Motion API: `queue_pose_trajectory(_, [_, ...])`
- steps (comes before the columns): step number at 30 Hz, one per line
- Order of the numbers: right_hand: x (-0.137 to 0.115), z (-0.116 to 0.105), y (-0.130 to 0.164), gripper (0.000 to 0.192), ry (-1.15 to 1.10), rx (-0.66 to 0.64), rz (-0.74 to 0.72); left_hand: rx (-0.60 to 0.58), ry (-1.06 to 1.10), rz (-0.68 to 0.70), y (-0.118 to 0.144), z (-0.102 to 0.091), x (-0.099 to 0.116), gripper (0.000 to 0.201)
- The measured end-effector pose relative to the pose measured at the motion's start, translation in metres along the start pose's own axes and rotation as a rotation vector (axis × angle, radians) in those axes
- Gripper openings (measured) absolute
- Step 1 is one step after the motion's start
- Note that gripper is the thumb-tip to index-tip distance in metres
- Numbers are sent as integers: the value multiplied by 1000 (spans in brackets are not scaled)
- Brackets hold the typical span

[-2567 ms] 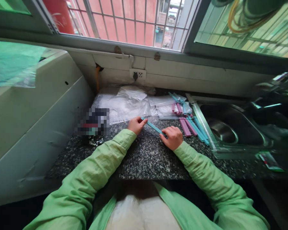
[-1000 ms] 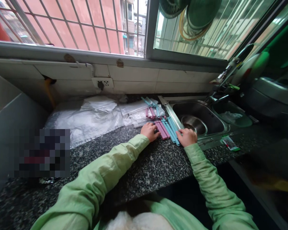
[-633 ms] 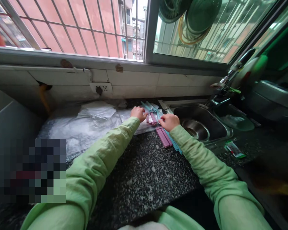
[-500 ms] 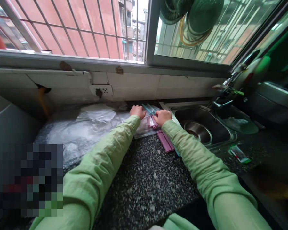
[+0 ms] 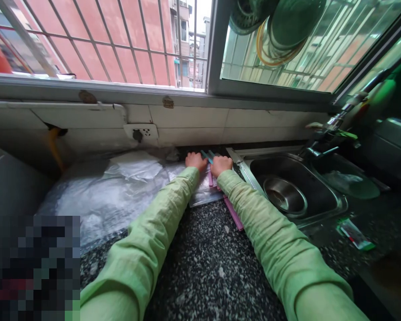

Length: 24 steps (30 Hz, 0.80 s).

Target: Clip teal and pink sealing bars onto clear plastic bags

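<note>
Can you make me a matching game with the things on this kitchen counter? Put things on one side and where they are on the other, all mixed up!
Things:
1. metal bowl
2. pink stick
3. wall socket
4. clear plastic bags

Places:
A. on the tiled wall under the window
B. inside the sink
C. spread on the counter, left of the left hand
D. on the counter, beside the right sleeve

Right pairs: 1-B, 2-D, 3-A, 4-C
</note>
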State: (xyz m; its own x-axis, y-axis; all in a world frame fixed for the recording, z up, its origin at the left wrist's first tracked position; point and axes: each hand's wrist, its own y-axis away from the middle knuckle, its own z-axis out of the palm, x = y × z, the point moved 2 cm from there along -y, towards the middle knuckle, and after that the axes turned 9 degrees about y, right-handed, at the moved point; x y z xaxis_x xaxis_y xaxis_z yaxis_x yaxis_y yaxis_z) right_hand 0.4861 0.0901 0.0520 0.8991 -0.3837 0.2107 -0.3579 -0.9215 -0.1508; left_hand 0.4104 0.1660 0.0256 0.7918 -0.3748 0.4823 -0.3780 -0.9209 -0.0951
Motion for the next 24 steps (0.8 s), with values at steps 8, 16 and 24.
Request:
queue_pose_trajectory(8, [1,-8,12,27,-7,106,-76,26,78,-73,5,-10,7,60])
queue_pose_trajectory(16, [5,-24,38,25,-20,251,-121,56,150,-106,18,-38,4,57])
queue_pose_trajectory(24, [1,-43,76,23,-83,331,-151,111,139,-48,65,-70,2,52])
